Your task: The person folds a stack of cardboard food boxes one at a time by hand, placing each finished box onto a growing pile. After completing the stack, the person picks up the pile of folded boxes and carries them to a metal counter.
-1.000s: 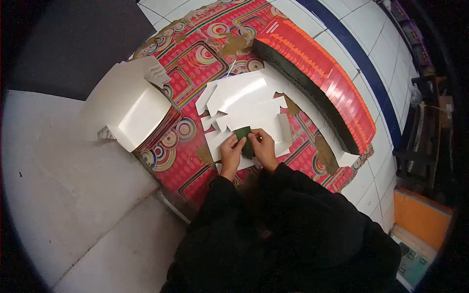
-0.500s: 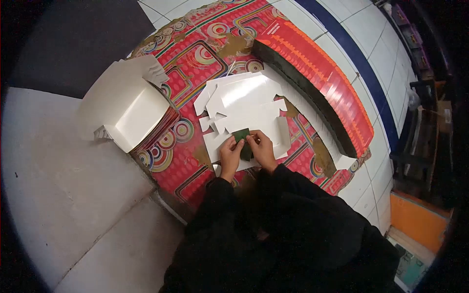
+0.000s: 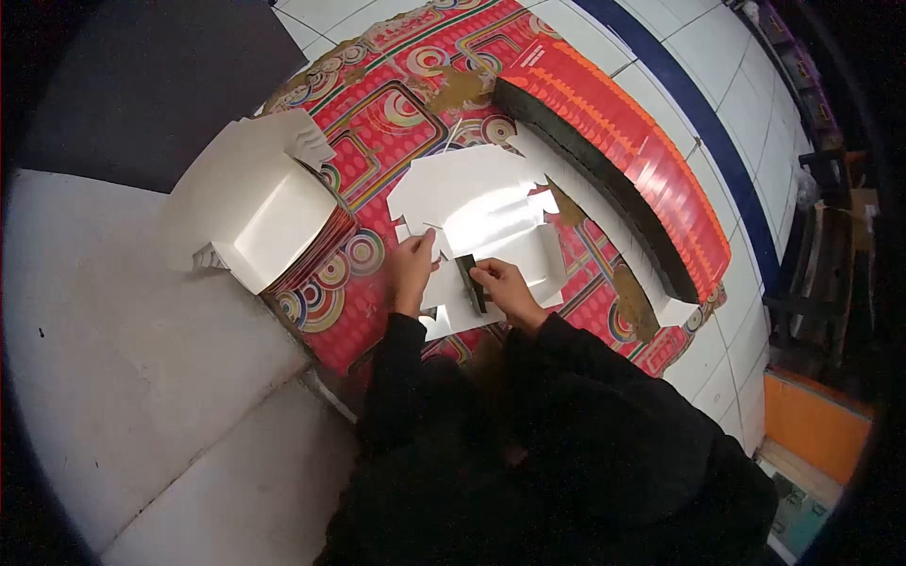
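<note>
A flat white cardboard box blank (image 3: pixel 472 189) with notched edges and tabs lies on the red patterned mat, glossy side up. At its left edge my left hand (image 3: pixel 412 268) has fingers closed on a small flap. My right hand (image 3: pixel 506 289) pinches a narrow dark green piece (image 3: pixel 470 285) between thumb and fingers, close over the lower part of the blank. A side wall of the blank (image 3: pixel 551 253) stands raised just right of that hand.
At left stands a nested stack of white-lined boxes (image 3: pixel 283 222) with red outer sides. Along the right, a long fanned row of red printed cartons (image 3: pixel 618 156) rests on the patterned mat (image 3: pixel 363 325). White floor tiles lie beyond it.
My left hand has left the green piece and moved left to the blank's flap. The right hand keeps the green piece, now turned narrower to view. The white sheets look more aligned.
</note>
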